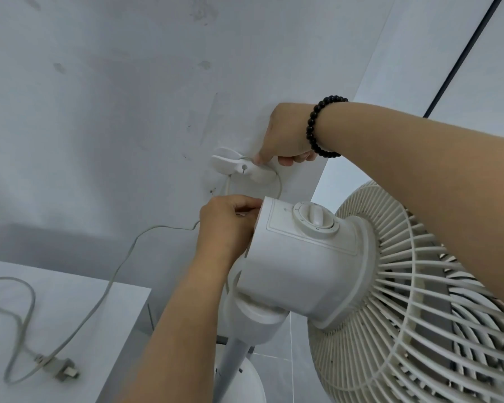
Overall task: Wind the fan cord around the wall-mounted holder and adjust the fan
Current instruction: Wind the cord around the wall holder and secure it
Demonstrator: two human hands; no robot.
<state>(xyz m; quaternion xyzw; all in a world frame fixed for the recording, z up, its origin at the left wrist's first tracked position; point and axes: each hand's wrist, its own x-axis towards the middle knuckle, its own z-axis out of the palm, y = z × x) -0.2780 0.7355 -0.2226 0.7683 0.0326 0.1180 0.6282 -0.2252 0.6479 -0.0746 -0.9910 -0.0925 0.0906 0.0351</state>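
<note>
A white holder [239, 167] is fixed to the grey wall, with a thin grey cord [111, 282] looped over it. My right hand [285, 138] pinches the cord just right of the holder. My left hand [224, 222] grips the cord below the holder, right behind the fan's motor housing [297, 266]. The white fan has a round dial [316, 218] on top and a ribbed cage [419, 301] at right. From my left hand the cord runs down to its plug [60, 367], which lies on a white surface.
A white table or shelf top [70, 309] fills the lower left and carries the slack cord. The fan's pole [230, 365] and round base [253, 382] stand below the housing. A wall corner with a dark vertical strip [460, 56] is at the upper right.
</note>
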